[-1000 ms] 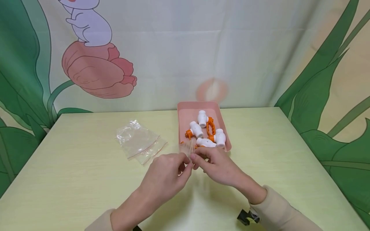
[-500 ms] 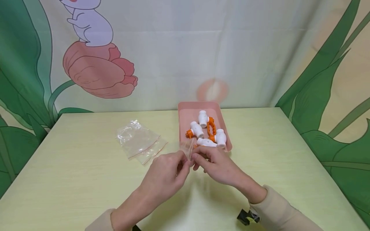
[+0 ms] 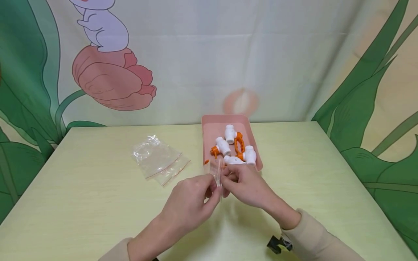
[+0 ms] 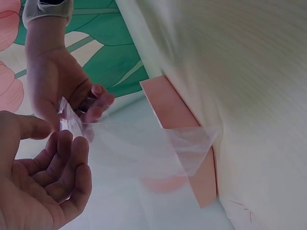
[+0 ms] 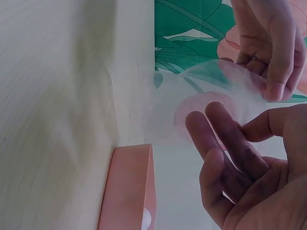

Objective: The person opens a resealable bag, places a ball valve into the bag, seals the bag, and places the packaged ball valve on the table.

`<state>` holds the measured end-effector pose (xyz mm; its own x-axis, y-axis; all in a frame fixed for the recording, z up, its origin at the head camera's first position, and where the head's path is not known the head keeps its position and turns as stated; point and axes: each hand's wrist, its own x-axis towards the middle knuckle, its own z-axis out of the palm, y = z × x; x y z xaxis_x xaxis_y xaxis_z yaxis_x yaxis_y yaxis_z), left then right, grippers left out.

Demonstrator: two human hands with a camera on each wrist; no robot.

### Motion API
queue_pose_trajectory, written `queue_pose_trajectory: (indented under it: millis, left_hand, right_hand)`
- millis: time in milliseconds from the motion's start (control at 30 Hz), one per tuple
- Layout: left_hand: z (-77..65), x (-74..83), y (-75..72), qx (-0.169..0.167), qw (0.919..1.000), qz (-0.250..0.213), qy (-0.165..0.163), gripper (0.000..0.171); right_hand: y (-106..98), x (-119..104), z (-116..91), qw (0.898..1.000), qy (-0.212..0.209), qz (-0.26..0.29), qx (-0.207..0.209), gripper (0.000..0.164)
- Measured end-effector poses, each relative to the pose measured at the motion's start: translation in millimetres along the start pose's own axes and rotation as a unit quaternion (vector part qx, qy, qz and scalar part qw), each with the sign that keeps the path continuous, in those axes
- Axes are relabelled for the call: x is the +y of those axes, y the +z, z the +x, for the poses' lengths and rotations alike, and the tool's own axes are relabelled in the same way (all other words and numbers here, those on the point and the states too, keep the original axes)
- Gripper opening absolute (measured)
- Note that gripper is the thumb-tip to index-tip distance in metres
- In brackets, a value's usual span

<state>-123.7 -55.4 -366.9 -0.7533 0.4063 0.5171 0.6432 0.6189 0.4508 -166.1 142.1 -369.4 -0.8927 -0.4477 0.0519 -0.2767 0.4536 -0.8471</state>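
A clear plastic zip bag [image 3: 219,171] is held up between both hands, over the near edge of the pink tray. My left hand [image 3: 192,198] pinches it at the mouth end between thumb and fingers. On the other side, my right hand [image 3: 249,185] grips the bag's edge, with other fingers lying along the film in the right wrist view. Seen from the left wrist, the thin bag [image 4: 129,148] hangs down from the fingertips, see-through and with nothing visible inside. Just beyond the hands, white ball valves [image 3: 230,134] with orange handles lie in the tray.
The pink tray [image 3: 210,125] stands at the table's back edge, against the printed curtain [image 3: 183,72]. Two more clear zip bags [image 3: 156,157] lie overlapping on the table [image 3: 91,203], left of the tray. Several valves fill the tray's near half.
Both hands have shifted slightly right, with the fingertips now a little farther apart and more of the bag's edge showing between them. The tray, valves and loose bags stay in place.
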Motion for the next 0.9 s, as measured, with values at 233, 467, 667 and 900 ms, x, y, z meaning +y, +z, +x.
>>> queue_pose_trajectory:
  millis: [233,467,667,900]
  left_hand:
    - [1.7,-11.4,-5.6,-0.036,0.9989,0.029,0.0,0.075]
    - [7.7,-15.3,-4.6,-0.139,0.9876,0.073,-0.013,0.132]
    - [8.9,-16.2,-0.8,-0.119,0.9879,0.1,-0.002,0.124]
    - [8.8,-16.3,0.2,-0.113,0.9907,0.073,-0.016,0.113]
  right_hand:
    - [-6,-2,-1,1.0,0.005,-0.015,-0.01,0.016]
    - [-6,-6,-1,1.0,-0.004,-0.009,-0.015,0.016]
    - [-6,-8,-1,1.0,-0.011,-0.013,-0.015,0.015]
    - [-6,-6,-2,0.999,-0.004,-0.031,-0.008,0.014]
